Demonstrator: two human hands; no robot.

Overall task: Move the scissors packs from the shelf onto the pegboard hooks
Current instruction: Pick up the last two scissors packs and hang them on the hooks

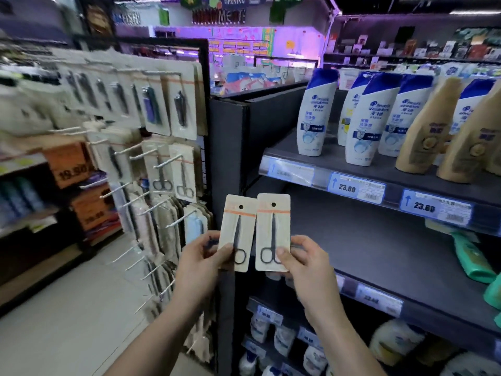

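Two beige cardboard scissors packs, each with a punched hang hole, an orange stripe and a small pair of black-handled scissors under clear plastic, are held upright side by side in front of the dark grey shelf unit [379, 240]. The left pack [238, 226] tilts slightly and its inner edge touches or slightly overlaps the right pack [273, 229]. The left hand [202, 263] pinches its pack at the lower left corner, thumb across the front by the scissor loops, fingers curled behind. The right hand [306, 264] grips the other pack at the lower right corner the same way, thumb on the front beside the loops.

To the left stands the black-framed pegboard [162, 131] with silver wire hooks [168, 164]; many carry similar carded scissors and nail tools, while several lower hooks stick out bare. The packs are near the board's right edge, not on any hook. The shelf level behind the hands looks bare. On the level above stand white-and-blue shampoo bottles [314, 115] and tan bottles [425, 131] over blue price tags [356, 187]. Green bottles [471, 259] lie at far right, and white pouches [284, 340] fill the bottom shelves.
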